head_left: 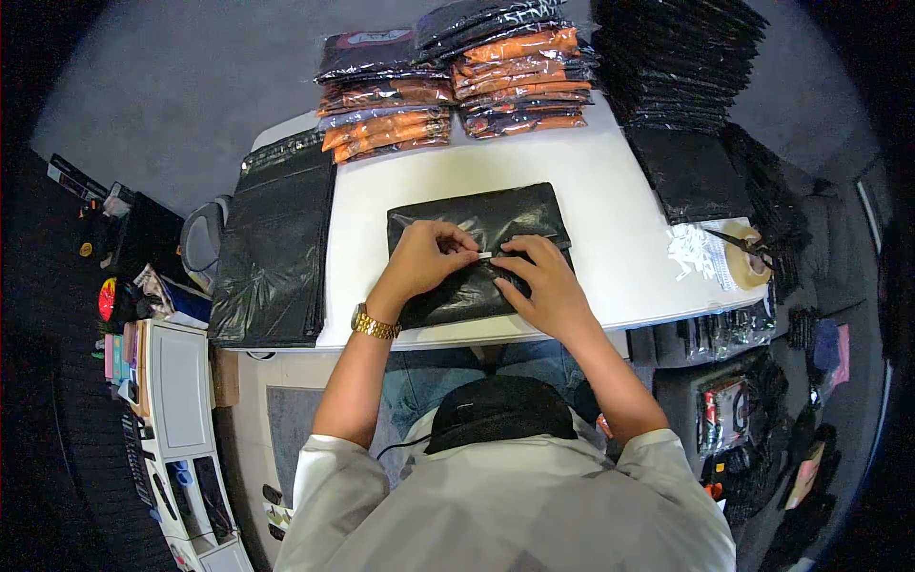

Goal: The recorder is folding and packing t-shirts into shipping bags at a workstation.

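A folded black plastic mailing bag [477, 205] lies flat on the white table in front of me. My left hand [427, 259] is over its left half, thumb and forefinger pinched on one end of a small white strip [484, 255]. My right hand [545, 284] rests on the bag's right side, fingers apart, with its forefinger close to the strip's other end. Whether that finger touches the strip I cannot tell. A gold-coloured watch [376, 322] is on my left wrist.
Flat black bags [272, 238] are stacked at the table's left. At the back stand piles of clear-wrapped folded garments [386, 119], and a tall black stack [681, 71] is at the far right. White strips [694, 253], black-handled scissors [739, 242] and a tape roll [753, 272] lie at the right.
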`<state>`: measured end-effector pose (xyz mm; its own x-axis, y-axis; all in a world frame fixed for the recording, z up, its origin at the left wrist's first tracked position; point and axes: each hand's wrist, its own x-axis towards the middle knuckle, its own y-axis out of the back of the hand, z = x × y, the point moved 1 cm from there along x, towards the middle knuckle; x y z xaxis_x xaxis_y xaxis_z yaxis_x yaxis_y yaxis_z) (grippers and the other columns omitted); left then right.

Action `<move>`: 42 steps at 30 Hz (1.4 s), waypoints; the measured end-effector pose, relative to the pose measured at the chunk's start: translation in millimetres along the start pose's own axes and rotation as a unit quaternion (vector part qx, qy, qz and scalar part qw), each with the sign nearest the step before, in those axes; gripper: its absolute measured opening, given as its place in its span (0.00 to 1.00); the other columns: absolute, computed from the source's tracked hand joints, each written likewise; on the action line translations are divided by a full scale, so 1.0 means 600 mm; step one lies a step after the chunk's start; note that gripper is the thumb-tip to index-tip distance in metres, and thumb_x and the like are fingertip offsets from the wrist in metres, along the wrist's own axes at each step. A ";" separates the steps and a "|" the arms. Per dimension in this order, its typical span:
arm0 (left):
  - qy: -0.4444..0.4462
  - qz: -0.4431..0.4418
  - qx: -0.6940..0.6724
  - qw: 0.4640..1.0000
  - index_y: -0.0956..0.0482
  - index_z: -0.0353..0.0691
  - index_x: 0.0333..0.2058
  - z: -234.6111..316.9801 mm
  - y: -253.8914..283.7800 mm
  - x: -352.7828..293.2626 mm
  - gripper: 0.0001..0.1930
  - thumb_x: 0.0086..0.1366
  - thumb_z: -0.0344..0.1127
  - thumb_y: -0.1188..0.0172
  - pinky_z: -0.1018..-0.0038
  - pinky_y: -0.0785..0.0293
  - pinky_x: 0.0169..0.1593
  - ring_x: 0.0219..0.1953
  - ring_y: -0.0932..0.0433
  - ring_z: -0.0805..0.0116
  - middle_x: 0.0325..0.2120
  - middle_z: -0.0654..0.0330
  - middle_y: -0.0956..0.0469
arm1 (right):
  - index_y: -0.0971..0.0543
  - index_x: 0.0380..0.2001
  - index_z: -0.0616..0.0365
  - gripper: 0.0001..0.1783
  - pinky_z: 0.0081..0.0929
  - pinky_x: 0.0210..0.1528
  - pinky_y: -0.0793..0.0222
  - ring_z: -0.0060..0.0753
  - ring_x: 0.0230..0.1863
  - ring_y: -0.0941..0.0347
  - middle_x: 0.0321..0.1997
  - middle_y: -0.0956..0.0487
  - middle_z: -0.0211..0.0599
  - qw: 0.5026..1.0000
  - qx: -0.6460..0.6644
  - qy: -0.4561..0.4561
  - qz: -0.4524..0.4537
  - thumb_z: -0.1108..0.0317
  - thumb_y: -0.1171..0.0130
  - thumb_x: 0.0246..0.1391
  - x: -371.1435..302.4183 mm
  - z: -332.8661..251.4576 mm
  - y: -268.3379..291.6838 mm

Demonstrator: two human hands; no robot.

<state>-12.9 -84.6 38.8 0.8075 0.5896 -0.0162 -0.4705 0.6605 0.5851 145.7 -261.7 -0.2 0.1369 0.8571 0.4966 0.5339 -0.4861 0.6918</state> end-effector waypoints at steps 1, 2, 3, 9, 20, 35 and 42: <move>0.001 0.001 0.001 1.000 0.10 0.31 0.38 -0.003 0.000 0.000 0.09 0.62 0.30 0.25 0.75 0.20 0.40 0.32 0.16 0.74 0.29 0.58 0.12 | 0.16 0.50 0.56 0.17 0.49 0.71 0.34 0.55 0.62 0.28 0.56 0.23 0.45 1.000 0.000 0.012 0.010 0.67 0.30 0.58 0.002 -0.002 -0.001; -0.008 0.001 0.001 1.000 0.09 0.32 0.38 -0.008 -0.001 0.001 0.08 0.61 0.30 0.25 0.74 0.19 0.40 0.31 0.16 0.73 0.29 0.56 0.12 | 0.16 0.50 0.56 0.17 0.49 0.71 0.34 0.55 0.62 0.28 0.56 0.23 0.45 1.000 0.001 0.013 0.010 0.67 0.30 0.58 0.005 -0.004 -0.001; -0.016 0.002 0.001 1.000 0.09 0.32 0.37 -0.011 -0.001 0.002 0.08 0.61 0.30 0.25 0.73 0.19 0.39 0.31 0.15 0.72 0.29 0.55 0.11 | 0.17 0.49 0.56 0.16 0.50 0.70 0.34 0.55 0.61 0.28 0.55 0.23 0.44 1.000 0.007 0.007 0.018 0.67 0.30 0.57 0.008 -0.007 0.002; -0.015 0.004 0.058 0.998 0.09 0.32 0.37 0.007 -0.005 -0.001 0.09 0.61 0.31 0.26 0.71 0.19 0.39 0.30 0.14 0.67 0.30 0.50 0.12 | 0.17 0.48 0.56 0.16 0.55 0.69 0.35 0.55 0.58 0.27 0.52 0.23 0.44 0.999 -0.011 -0.007 0.050 0.67 0.29 0.56 0.007 0.000 -0.001; -0.085 0.076 0.082 0.990 0.09 0.35 0.37 0.002 -0.027 -0.025 0.09 0.61 0.33 0.25 0.66 0.21 0.37 0.29 0.17 0.60 0.29 0.51 0.15 | 0.13 0.42 0.50 0.13 0.52 0.68 0.39 0.48 0.54 0.26 0.46 0.21 0.35 0.999 -0.036 0.019 0.005 0.62 0.26 0.54 0.046 0.016 -0.005; -0.192 0.182 0.131 0.955 0.09 0.42 0.39 -0.037 -0.022 -0.066 0.10 0.58 0.32 0.23 0.60 0.24 0.53 0.47 0.22 0.54 0.39 0.57 0.17 | 0.13 0.40 0.50 0.11 0.48 0.66 0.37 0.44 0.51 0.26 0.42 0.22 0.33 0.999 -0.026 0.004 0.022 0.66 0.24 0.53 0.045 0.016 -0.009; -0.181 0.178 0.150 0.955 0.09 0.43 0.39 -0.037 -0.024 -0.063 0.10 0.58 0.32 0.23 0.62 0.26 0.56 0.48 0.23 0.55 0.39 0.58 0.17 | 0.13 0.39 0.50 0.10 0.48 0.66 0.37 0.46 0.51 0.26 0.42 0.21 0.34 1.000 -0.019 -0.008 0.023 0.66 0.25 0.53 0.045 0.016 -0.013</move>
<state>-44.6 -105.9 12.9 0.7109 0.5165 0.4774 -0.6592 0.2526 0.7083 153.3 -233.0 2.7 0.1737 0.8367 0.5193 0.4955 -0.5300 0.6882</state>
